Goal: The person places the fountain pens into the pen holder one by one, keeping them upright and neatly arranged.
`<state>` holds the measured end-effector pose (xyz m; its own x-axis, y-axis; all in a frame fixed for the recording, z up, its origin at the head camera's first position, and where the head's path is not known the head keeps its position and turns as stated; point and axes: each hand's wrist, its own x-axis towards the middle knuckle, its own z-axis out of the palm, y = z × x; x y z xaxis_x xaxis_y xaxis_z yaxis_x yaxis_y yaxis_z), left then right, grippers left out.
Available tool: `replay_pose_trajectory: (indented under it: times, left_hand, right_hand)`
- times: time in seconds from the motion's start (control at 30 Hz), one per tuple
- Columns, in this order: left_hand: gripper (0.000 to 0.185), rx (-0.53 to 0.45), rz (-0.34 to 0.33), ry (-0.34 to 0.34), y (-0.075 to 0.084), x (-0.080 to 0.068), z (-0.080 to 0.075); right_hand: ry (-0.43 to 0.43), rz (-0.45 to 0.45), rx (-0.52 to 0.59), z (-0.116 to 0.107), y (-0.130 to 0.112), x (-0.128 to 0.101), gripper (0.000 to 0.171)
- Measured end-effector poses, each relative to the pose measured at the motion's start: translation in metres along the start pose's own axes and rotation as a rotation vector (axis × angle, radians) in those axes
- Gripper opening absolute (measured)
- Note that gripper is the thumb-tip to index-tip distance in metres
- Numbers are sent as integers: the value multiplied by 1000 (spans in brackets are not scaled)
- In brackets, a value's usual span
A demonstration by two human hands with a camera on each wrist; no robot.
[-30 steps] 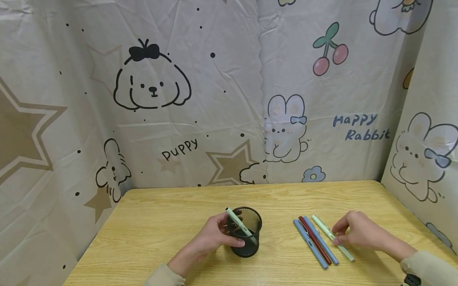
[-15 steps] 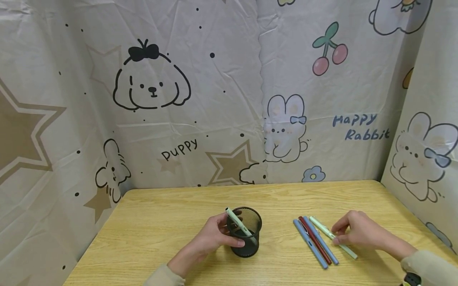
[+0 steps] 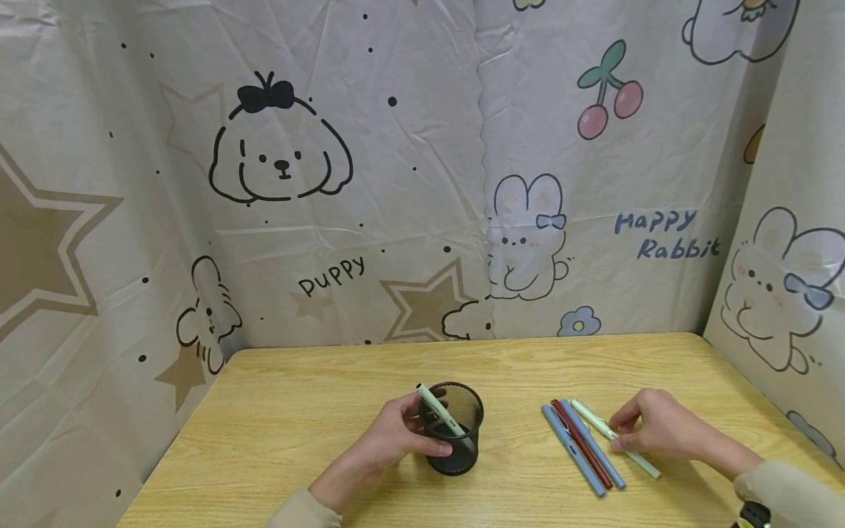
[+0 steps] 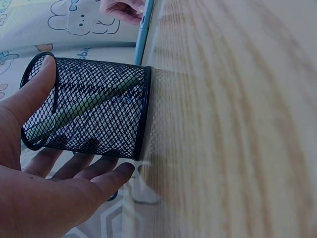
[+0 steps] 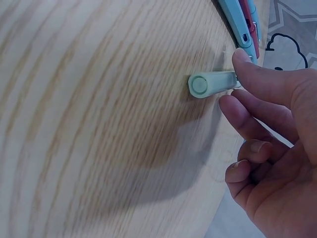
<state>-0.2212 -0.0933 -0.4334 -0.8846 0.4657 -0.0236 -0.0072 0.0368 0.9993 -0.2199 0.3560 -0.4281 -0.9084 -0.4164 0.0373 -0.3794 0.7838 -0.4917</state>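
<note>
A slim, pale green pen (image 3: 597,422) lies slantwise on the bench (image 3: 330,389) beside blue and red pens (image 3: 581,444); of the hands, the right hand (image 3: 660,427), fingers bent, pinches it mid-length; the left hand (image 3: 394,434) curls round a black mesh cup (image 3: 454,463).

Left hand (image 3: 399,434) cupped; right hand (image 3: 660,425) pinching (outer fingers (image 5: 257,150) curled).

You can see that your cylindrical black wire-mesh cup (image 3: 462,458) has a netted weave; the slim pen in it (image 3: 441,411) is pale green. Of the slim pens outside, two are blue (image 3: 573,451), one dark red (image 3: 583,446) and one pale green (image 3: 597,423). Your worktop (image 3: 317,396) is yellow-tan, wood-grained; your sleeves (image 3: 785,491) are beige. Your off-white cloth backdrop (image 3: 409,213) bears tan stars (image 3: 33,242) and pink cherries (image 3: 593,122).
</note>
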Motion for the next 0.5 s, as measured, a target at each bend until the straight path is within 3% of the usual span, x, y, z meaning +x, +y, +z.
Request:
replay_pose_trajectory:
  times: [0.5]
  left_hand:
    - [79, 1, 7, 6, -2, 1, 0]
  right_hand:
    - [1, 13, -2, 0, -4, 4, 29]
